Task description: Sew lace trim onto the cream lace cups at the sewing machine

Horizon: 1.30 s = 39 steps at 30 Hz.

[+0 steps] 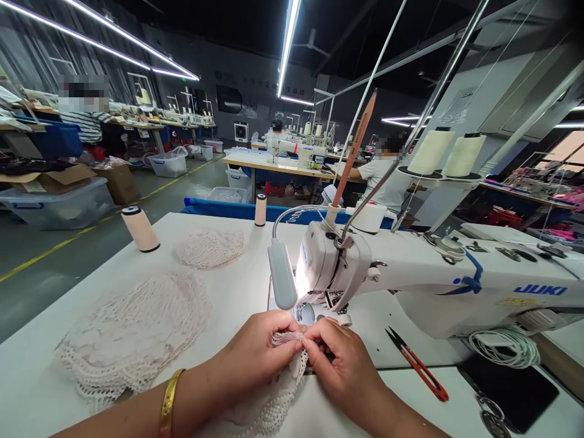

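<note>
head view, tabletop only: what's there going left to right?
Big pile of lace pieces → left hand → lace piece pinched between both hands → right hand → red thread snips → coiled white cord.

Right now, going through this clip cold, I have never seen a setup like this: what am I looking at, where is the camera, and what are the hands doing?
The single picture comes from a camera worn on a person's head, looking down at their own hands. The left hand, with a gold bangle on its wrist, and the right hand pinch a piece of cream lace between them, just in front of a white sewing machine with its lamp lit. On the white table lie two piles of the same lace, a thread spool and red-handled thread snips. Other people work at machines farther back.
</note>
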Each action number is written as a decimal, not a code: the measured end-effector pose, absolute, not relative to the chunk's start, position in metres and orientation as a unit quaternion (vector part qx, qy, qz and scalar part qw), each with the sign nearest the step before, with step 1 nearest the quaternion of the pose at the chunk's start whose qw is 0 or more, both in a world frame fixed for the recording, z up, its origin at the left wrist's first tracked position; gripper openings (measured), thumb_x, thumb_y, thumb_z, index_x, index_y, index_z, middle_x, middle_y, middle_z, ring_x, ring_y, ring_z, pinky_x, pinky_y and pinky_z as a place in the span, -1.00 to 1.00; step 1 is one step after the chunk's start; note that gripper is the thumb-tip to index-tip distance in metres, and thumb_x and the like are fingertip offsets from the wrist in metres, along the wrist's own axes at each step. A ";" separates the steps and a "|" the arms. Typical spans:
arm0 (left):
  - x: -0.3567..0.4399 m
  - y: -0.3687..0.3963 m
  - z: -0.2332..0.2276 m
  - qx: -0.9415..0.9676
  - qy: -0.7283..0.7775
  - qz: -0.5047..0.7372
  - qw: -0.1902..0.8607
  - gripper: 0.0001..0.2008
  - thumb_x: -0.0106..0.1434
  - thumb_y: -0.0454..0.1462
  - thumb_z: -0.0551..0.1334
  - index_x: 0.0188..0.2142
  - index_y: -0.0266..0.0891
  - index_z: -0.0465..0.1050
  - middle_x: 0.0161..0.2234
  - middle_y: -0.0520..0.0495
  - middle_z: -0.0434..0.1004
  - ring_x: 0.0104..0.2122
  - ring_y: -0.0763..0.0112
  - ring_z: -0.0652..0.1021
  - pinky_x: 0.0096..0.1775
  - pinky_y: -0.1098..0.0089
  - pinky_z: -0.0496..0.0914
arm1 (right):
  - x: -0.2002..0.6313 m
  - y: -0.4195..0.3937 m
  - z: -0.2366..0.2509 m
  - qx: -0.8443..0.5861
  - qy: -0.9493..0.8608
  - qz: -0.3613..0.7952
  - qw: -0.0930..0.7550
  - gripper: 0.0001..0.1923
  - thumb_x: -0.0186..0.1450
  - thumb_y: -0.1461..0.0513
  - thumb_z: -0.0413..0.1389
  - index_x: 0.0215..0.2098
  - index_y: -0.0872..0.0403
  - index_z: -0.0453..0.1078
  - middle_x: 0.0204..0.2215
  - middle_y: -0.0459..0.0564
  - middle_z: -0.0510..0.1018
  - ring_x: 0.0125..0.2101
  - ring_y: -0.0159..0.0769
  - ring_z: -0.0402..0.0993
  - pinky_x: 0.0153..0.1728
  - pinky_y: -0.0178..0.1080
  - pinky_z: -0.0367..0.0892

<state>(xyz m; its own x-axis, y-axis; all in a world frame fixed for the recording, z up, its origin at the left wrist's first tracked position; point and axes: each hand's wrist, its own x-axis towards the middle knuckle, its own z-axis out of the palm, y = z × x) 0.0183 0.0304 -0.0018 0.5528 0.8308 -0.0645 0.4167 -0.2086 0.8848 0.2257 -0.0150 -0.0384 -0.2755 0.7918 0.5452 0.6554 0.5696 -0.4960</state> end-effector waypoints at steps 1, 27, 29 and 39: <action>0.018 0.031 -0.003 0.755 0.419 0.220 0.454 -0.81 0.29 -0.14 0.22 -0.37 -0.17 0.50 -0.35 0.02 0.56 -0.28 0.25 0.55 -0.24 0.34 0.37 | 0.225 -0.014 -0.039 -0.458 -0.793 0.090 0.392 -0.79 0.55 0.25 0.04 -0.28 -0.04 0.35 -0.46 -0.20 0.55 -0.49 -0.32 0.50 -0.41 -0.29 0.29; 0.022 0.031 -0.030 0.908 0.290 0.302 0.035 -0.67 0.49 -0.47 0.13 -0.42 -0.22 0.44 -0.36 0.00 0.60 -0.33 0.26 0.52 -0.18 0.18 0.20 | 0.226 -0.003 -0.062 -0.500 -0.813 0.009 0.298 -0.74 0.49 0.38 0.03 -0.31 -0.01 0.39 -0.34 -0.06 0.51 -0.35 -0.21 0.44 -0.35 -0.24 0.23; 0.020 0.031 -0.035 0.910 0.293 0.292 0.037 -0.68 0.50 -0.46 0.14 -0.39 -0.23 0.48 -0.31 -0.01 0.63 -0.29 0.24 0.56 -0.16 0.17 0.22 | 0.229 -0.005 -0.063 -0.481 -0.824 0.002 0.299 -0.74 0.49 0.40 0.03 -0.29 0.00 0.42 -0.33 -0.06 0.50 -0.34 -0.20 0.42 -0.34 -0.23 0.23; 0.017 0.035 -0.034 0.914 0.295 0.268 0.068 -0.69 0.52 -0.43 0.07 -0.34 -0.22 0.45 -0.28 0.00 0.63 -0.28 0.23 0.56 -0.21 0.20 0.23 | 0.230 -0.007 -0.057 -0.473 -0.829 -0.046 0.296 -0.66 0.44 0.49 -0.04 -0.11 0.01 0.46 -0.22 -0.02 0.58 -0.35 -0.19 0.43 -0.35 -0.19 0.24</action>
